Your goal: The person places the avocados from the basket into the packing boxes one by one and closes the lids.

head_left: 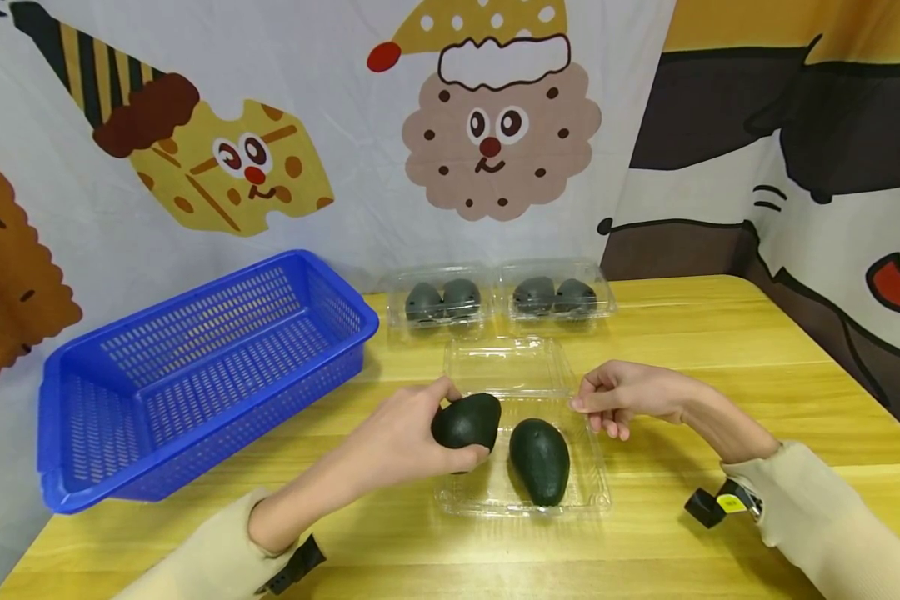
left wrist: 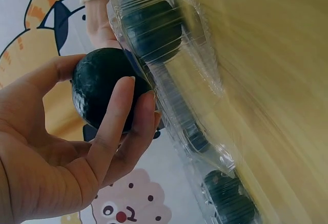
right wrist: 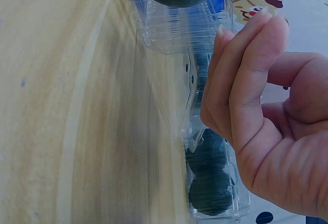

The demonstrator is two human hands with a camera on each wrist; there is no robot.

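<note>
My left hand [head_left: 412, 437] grips a dark green avocado [head_left: 468, 421] between thumb and fingers, over the left half of a clear plastic clamshell box [head_left: 598, 483]. The same avocado [left wrist: 97, 88] shows in the left wrist view, with fingers curved around its side. A second avocado [head_left: 540, 462] lies in the right half of the box, its narrower end pointing away from me. The box's lid [head_left: 506, 362] is folded back behind it. At the box's right edge, near the hinge, my right hand [head_left: 622, 396] has loosely bent fingers [right wrist: 246, 80], with fingertips close to the plastic.
Behind stand two closed clear boxes [head_left: 438, 300], [head_left: 555, 296], each with two avocados. A blue perforated basket [head_left: 210, 367] stands on the left of the wooden table [head_left: 690, 333]. A cartoon-printed cloth [head_left: 360, 125] hangs at the back.
</note>
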